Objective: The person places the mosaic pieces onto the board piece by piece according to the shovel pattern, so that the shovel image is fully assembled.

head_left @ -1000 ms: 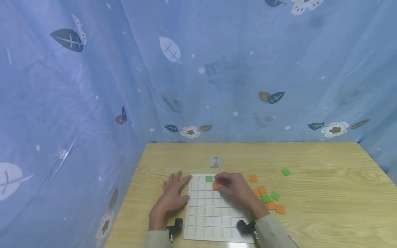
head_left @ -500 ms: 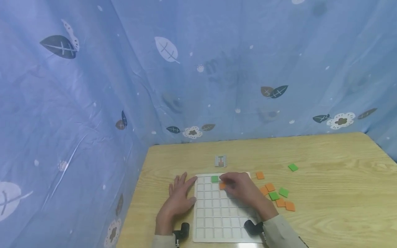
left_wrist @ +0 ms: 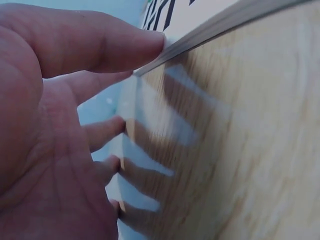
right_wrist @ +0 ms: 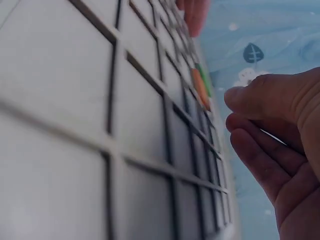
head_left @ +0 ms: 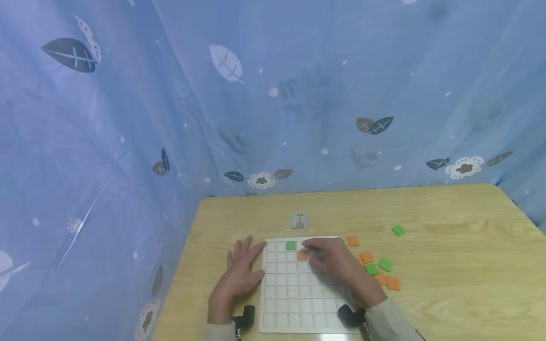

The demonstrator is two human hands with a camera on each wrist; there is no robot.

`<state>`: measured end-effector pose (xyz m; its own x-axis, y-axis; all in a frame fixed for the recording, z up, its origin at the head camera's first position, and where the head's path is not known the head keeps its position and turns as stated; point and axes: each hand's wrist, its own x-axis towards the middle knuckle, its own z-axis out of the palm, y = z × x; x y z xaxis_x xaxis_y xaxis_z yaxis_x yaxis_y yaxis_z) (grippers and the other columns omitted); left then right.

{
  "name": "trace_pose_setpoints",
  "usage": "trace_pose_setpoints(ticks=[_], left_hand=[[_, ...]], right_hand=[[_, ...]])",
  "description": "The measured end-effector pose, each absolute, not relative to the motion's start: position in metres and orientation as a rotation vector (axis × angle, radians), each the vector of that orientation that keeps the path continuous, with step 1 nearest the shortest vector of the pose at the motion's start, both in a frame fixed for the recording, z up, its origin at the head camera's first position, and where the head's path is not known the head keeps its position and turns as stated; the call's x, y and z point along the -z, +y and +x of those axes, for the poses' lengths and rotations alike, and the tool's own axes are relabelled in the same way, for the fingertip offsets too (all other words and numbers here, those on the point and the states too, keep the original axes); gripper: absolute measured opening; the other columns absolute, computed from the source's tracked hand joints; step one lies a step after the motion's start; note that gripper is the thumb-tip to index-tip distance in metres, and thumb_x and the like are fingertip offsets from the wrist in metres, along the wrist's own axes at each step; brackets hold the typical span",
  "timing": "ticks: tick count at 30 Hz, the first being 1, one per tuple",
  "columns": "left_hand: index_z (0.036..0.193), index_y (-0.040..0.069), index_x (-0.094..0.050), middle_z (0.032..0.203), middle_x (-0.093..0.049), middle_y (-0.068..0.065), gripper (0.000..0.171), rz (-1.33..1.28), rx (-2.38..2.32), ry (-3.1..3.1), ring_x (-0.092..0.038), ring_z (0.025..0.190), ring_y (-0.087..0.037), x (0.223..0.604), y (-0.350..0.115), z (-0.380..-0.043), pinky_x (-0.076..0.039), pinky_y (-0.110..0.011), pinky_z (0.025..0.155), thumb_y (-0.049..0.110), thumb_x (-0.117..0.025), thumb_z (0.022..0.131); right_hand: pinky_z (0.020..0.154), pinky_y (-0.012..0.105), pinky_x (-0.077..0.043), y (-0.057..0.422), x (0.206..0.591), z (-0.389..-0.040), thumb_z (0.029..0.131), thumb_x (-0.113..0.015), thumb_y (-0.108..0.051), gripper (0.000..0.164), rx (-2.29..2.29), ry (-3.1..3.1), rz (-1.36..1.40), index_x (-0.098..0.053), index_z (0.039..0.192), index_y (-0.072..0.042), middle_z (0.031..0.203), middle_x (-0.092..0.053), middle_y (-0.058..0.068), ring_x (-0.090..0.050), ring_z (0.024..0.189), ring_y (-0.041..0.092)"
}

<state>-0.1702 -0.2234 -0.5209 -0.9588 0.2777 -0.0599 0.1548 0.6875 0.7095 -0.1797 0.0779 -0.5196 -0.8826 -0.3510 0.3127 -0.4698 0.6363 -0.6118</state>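
Observation:
A white board (head_left: 287, 305) with a grid of square cells lies on the wooden table. A green square tile (head_left: 291, 245) sits in its far row, and an orange square tile (head_left: 302, 255) lies in the row below, one column to the right. My left hand (head_left: 239, 277) rests at the board's left side, its thumb (left_wrist: 150, 50) touching the edge and the fingers spread. Over the board's far right part is my right hand (head_left: 334, 260), just right of the orange tile. In the right wrist view its fingers are loosely bent and hold nothing.
Several loose orange tiles (head_left: 393, 283) and green tiles (head_left: 386, 264) lie right of the board, with one green tile (head_left: 398, 230) farther off. A small printed card (head_left: 300, 221) lies beyond the board. A blue patterned curtain (head_left: 315, 118) hangs behind the table.
My right thumb and fingers have come away from the orange tile, which now lies uncovered on the board. My left hand stays at the board's edge. The head view has shifted slightly.

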Motion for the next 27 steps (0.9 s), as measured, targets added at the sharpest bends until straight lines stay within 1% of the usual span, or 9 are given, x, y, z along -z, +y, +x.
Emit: trace_pose_setpoints(ticks=[3, 6, 13, 16, 18, 20, 23, 27], left_hand=[[0.163, 0.016, -0.053, 0.180, -0.020, -0.028, 0.078, 0.350, -1.133, 2.738, 0.001, 0.167, -0.057, 0.518, -0.228, -0.172, 0.011, -0.079, 0.129, 0.006, -0.069, 0.088], [0.161, 0.016, -0.055, 0.179, -0.021, -0.029, 0.077, 0.391, -1.172, 2.741, 0.000, 0.166, -0.059, 0.518, -0.232, -0.174, 0.012, -0.079, 0.128, 0.007, -0.069, 0.087], [0.161, 0.020, -0.056, 0.177, -0.021, -0.033, 0.075, 0.429, -1.168, 2.764, 0.000, 0.164, -0.063, 0.522, -0.243, -0.177, 0.012, -0.082, 0.126, 0.010, -0.067, 0.088], [0.161, 0.021, -0.055, 0.177, -0.020, -0.034, 0.074, 0.427, -1.145, 2.772, 0.000, 0.163, -0.064, 0.524, -0.244, -0.179, 0.012, -0.083, 0.125, 0.011, -0.066, 0.089], [0.162, 0.021, -0.054, 0.177, -0.020, -0.034, 0.075, 0.419, -1.143, 2.767, 0.002, 0.164, -0.063, 0.525, -0.242, -0.179, 0.014, -0.082, 0.125, 0.010, -0.064, 0.089], [0.163, 0.020, -0.053, 0.177, -0.019, -0.034, 0.075, 0.391, -1.118, 2.767, 0.002, 0.165, -0.062, 0.524, -0.239, -0.178, 0.013, -0.081, 0.126, 0.010, -0.064, 0.090], [0.164, 0.020, -0.052, 0.179, -0.019, -0.030, 0.075, 0.343, -1.081, 2.753, 0.001, 0.167, -0.058, 0.521, -0.234, -0.176, 0.012, -0.078, 0.129, 0.009, -0.065, 0.091], [0.165, 0.021, -0.051, 0.181, -0.017, -0.025, 0.076, 0.280, -1.043, 2.726, 0.002, 0.169, -0.053, 0.521, -0.226, -0.174, 0.011, -0.075, 0.131, 0.008, -0.066, 0.092]], right_hand=[[0.099, 0.047, -0.065, 0.087, 0.513, -0.176, 0.088, -0.084, -0.001, 0.038, -1.129, -2.676, 0.651, -0.082, 0.125, -0.009, 0.123, -0.083, 0.002, -0.081, 0.111, 0.023], [0.097, 0.046, -0.066, 0.100, 0.504, -0.169, 0.090, -0.085, -0.003, 0.037, -1.174, -2.658, 0.603, -0.082, 0.125, -0.011, 0.123, -0.083, 0.000, -0.082, 0.106, 0.021], [0.093, 0.043, -0.066, 0.135, 0.494, -0.156, 0.091, -0.085, -0.006, 0.036, -1.159, -2.655, 0.521, -0.082, 0.126, -0.014, 0.119, -0.083, -0.006, -0.081, 0.106, 0.017], [0.092, 0.045, -0.067, 0.154, 0.493, -0.152, 0.091, -0.086, -0.007, 0.039, -1.144, -2.672, 0.488, -0.081, 0.128, -0.015, 0.120, -0.083, -0.005, -0.081, 0.108, 0.018], [0.092, 0.047, -0.067, 0.167, 0.492, -0.150, 0.091, -0.087, -0.008, 0.041, -1.151, -2.688, 0.465, -0.080, 0.131, -0.016, 0.122, -0.083, -0.004, -0.080, 0.111, 0.020], [0.091, 0.049, -0.068, 0.181, 0.492, -0.149, 0.092, -0.087, -0.008, 0.041, -1.154, -2.695, 0.460, -0.080, 0.132, -0.016, 0.124, -0.083, -0.002, -0.080, 0.112, 0.023], [0.088, 0.046, -0.068, 0.200, 0.490, -0.148, 0.092, -0.087, -0.011, 0.041, -1.113, -2.701, 0.460, -0.080, 0.131, -0.019, 0.122, -0.083, -0.003, -0.080, 0.110, 0.022], [0.083, 0.040, -0.068, 0.223, 0.487, -0.148, 0.089, -0.090, -0.011, 0.043, -1.002, -2.674, 0.476, -0.080, 0.129, -0.022, 0.116, -0.084, -0.004, -0.081, 0.103, 0.018]])
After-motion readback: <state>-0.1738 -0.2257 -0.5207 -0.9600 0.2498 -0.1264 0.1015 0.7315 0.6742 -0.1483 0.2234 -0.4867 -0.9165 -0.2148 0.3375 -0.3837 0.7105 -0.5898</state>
